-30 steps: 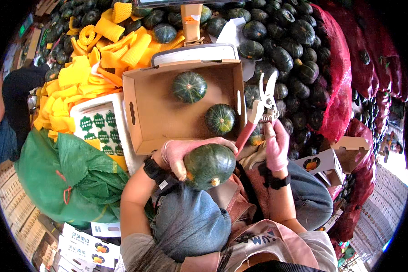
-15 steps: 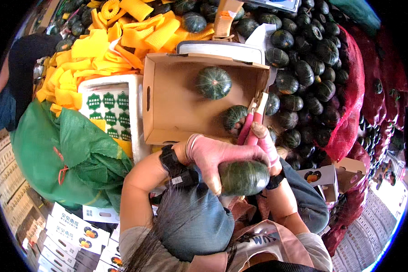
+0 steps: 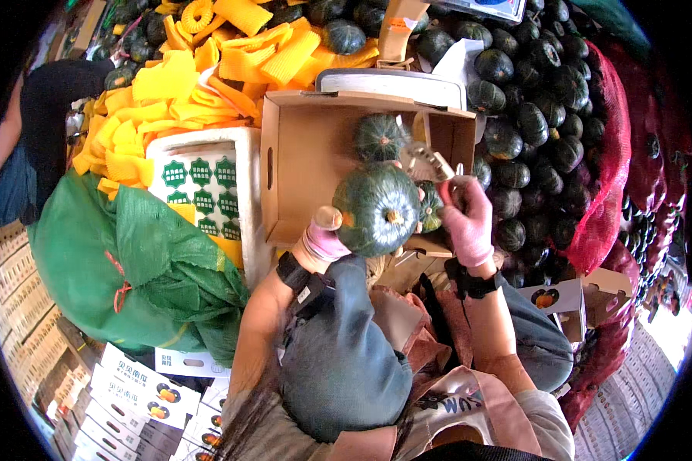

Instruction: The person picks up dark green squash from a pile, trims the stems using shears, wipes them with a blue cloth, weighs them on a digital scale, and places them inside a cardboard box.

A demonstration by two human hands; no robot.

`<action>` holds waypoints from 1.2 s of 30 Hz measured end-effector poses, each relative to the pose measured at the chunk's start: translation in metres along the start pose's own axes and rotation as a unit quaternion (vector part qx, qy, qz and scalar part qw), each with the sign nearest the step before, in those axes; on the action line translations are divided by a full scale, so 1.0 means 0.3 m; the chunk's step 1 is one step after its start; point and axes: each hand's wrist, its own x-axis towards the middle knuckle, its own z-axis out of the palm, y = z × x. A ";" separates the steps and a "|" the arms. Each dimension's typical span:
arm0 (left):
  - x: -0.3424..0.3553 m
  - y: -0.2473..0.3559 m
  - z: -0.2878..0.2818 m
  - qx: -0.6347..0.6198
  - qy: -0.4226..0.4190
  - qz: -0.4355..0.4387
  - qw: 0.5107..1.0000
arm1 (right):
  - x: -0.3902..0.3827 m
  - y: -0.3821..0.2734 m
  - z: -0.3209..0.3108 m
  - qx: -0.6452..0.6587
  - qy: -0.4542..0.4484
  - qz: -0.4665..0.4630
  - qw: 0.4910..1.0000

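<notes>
A round dark green pumpkin rests in my left hand, its stem end turned up. A pink glove covers that hand, leaving the fingertips bare, and its fingers curl round the pumpkin's left and far sides. My right hand, in a matching glove, is closed on hand shears; their blurred metal end is up and left, above the pumpkin. Beyond lies an open cardboard box with a pumpkin inside. A smaller pumpkin shows partly between my hands.
Left of the box stands a white foam box holding sheets of green stickers. Yellow foam sleeves heap behind it. A green sack lies at the left. Many pumpkins pile at the right beside red netting. Printed cartons sit lower left.
The pumpkin in my left hand has moved up and left over the box's near edge, and its stem end now faces up. My right hand has swung right with the shears, apart from my left.
</notes>
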 end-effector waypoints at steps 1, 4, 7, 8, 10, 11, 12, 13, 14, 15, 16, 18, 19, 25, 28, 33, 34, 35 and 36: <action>-0.009 0.008 0.002 0.013 -0.021 -0.010 1.000 | -0.015 0.005 0.002 -0.006 -0.007 0.014 1.000; -0.040 0.065 -0.024 -0.032 -0.132 -0.031 0.990 | -0.051 -0.057 -0.047 0.075 0.030 0.022 0.996; -0.076 0.133 -0.010 -0.016 -0.104 0.011 0.994 | -0.133 -0.160 -0.167 0.284 0.065 -0.022 0.956; -0.089 0.170 0.003 -0.004 -0.104 0.021 0.994 | -0.160 -0.195 -0.211 0.332 0.052 -0.058 0.940; -0.123 0.234 0.092 0.016 -0.014 0.015 1.000 | -0.185 -0.186 -0.330 0.086 0.073 -0.079 0.990; -0.135 0.237 0.171 0.004 0.026 0.011 1.000 | -0.206 -0.210 -0.346 0.116 0.041 -0.103 0.987; -0.149 0.235 0.240 0.057 0.026 0.032 0.998 | -0.221 -0.234 -0.319 0.101 0.096 -0.097 0.986; -0.182 0.243 0.272 0.055 -0.039 0.028 0.997 | -0.251 -0.224 -0.324 0.117 0.066 -0.082 0.987; -0.194 0.239 0.318 0.053 -0.105 0.023 0.993 | -0.274 -0.215 -0.333 0.131 0.036 -0.069 0.988; -0.215 0.209 0.368 0.075 -0.100 0.020 0.992 | -0.316 -0.207 -0.312 0.172 0.054 -0.075 0.981; -0.219 0.165 0.431 0.098 -0.096 0.021 0.990 | -0.351 -0.206 -0.275 0.212 0.068 -0.083 0.971; -0.239 0.080 0.526 0.093 -0.153 0.007 0.984 | -0.385 -0.220 -0.246 0.361 0.057 -0.017 0.931; -0.260 0.036 0.572 0.086 -0.166 -0.007 0.982 | -0.402 -0.234 -0.230 0.432 0.065 -0.027 0.899; -0.417 -0.295 0.798 0.103 -0.204 -0.060 0.972 | -0.540 -0.245 -0.258 0.349 -0.040 -0.191 0.917; -0.463 -0.428 0.827 0.039 -0.174 -0.086 0.980 | -0.540 -0.183 -0.228 0.442 -0.091 -0.237 0.860; -0.569 -0.555 0.883 0.131 -0.099 -0.042 0.986 | -0.787 -0.272 -0.345 0.377 -0.269 -0.246 0.851; -0.576 -0.583 0.904 0.123 -0.031 0.000 0.992 | -0.804 -0.274 -0.350 0.344 -0.238 -0.254 0.872; -0.584 -0.564 0.884 0.114 -0.105 -0.007 0.988 | -0.893 -0.347 -0.347 0.357 -0.208 -0.243 0.878; -0.587 -0.552 0.881 0.123 -0.105 -0.001 0.987 | -0.994 -0.406 -0.356 0.368 -0.176 -0.231 0.884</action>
